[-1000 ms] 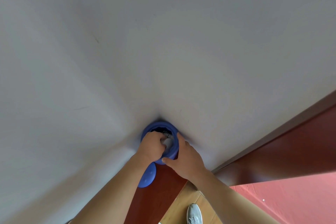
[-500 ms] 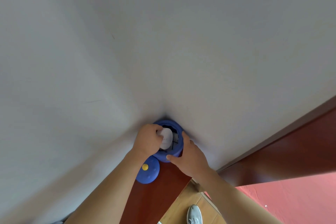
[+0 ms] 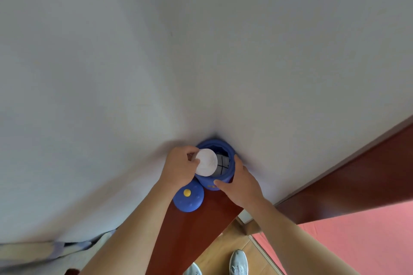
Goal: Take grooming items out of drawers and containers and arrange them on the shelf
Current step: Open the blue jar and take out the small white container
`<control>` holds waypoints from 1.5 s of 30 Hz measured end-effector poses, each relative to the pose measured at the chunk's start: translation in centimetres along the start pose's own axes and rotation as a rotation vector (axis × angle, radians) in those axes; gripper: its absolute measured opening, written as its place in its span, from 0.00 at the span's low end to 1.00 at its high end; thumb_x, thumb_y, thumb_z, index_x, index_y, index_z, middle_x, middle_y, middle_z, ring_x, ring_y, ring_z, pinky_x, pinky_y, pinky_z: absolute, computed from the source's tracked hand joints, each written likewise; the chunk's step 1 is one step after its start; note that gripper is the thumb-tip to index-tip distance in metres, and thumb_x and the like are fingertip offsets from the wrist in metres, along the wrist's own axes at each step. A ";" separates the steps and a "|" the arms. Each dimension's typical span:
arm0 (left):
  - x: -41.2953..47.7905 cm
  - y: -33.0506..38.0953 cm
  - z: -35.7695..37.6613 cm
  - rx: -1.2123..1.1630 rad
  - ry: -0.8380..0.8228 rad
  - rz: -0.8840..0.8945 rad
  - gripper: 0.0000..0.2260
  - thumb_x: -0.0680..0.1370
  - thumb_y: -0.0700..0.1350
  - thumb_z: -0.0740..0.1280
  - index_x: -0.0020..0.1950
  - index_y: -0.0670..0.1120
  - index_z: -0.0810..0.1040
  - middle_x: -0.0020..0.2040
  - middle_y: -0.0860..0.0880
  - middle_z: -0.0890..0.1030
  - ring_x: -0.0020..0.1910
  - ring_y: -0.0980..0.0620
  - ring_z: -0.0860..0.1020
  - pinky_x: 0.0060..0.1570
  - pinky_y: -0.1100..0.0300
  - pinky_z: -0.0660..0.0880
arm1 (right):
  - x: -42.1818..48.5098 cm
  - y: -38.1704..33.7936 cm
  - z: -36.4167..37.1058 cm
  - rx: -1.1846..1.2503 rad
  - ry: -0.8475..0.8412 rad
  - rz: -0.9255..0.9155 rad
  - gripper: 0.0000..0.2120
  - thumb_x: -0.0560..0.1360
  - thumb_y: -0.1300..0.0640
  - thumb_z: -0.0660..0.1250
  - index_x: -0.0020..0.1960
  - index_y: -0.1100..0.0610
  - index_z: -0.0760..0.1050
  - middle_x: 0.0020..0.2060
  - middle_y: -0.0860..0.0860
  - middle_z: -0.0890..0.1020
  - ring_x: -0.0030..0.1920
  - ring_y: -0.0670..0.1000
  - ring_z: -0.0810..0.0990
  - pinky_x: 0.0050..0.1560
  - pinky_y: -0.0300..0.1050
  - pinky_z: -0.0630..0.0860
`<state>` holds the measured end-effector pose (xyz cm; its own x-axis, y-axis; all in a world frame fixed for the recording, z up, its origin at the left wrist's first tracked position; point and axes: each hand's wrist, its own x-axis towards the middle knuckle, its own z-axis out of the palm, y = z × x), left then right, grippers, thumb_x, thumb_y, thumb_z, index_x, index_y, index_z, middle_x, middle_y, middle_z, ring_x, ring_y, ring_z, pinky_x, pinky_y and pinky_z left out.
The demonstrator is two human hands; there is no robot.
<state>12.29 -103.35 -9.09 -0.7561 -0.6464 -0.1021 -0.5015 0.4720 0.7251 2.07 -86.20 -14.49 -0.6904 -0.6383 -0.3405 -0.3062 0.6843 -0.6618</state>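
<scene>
Left fingers [image 3: 194, 156] pinching white round pad [image 3: 206, 162], right hand [image 3: 240, 183] gripping blue jar [image 3: 223, 182], no readable writing

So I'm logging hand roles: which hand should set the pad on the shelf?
Left hand: its fingers already pinch the white cotton pad above the blue jar, which the right hand steadies.

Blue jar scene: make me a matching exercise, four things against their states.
Things:
1. blue jar
2. blue lid
3. white round pad
4. right hand

States:
A. pinched in the left hand
B. lying on the red-brown shelf, yellow knob up
C. open, standing in the wall corner
D. steadying the jar's side

Pairs: 1-C, 2-B, 3-A, 4-D
</scene>
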 end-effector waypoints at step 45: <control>-11.3 -17.4 2.3 -0.137 0.200 -0.511 0.13 0.73 0.34 0.68 0.55 0.44 0.83 0.42 0.54 0.82 0.46 0.51 0.80 0.43 0.65 0.70 | 0.0 -0.1 0.3 -0.090 0.012 -0.039 0.49 0.73 0.38 0.69 0.80 0.53 0.43 0.75 0.54 0.64 0.71 0.55 0.68 0.65 0.49 0.71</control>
<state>28.58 -102.86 -22.12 -0.3304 -0.8796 -0.3423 -0.7139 -0.0043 0.7002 2.30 -86.35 -14.63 -0.6844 -0.6614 -0.3069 -0.3904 0.6879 -0.6119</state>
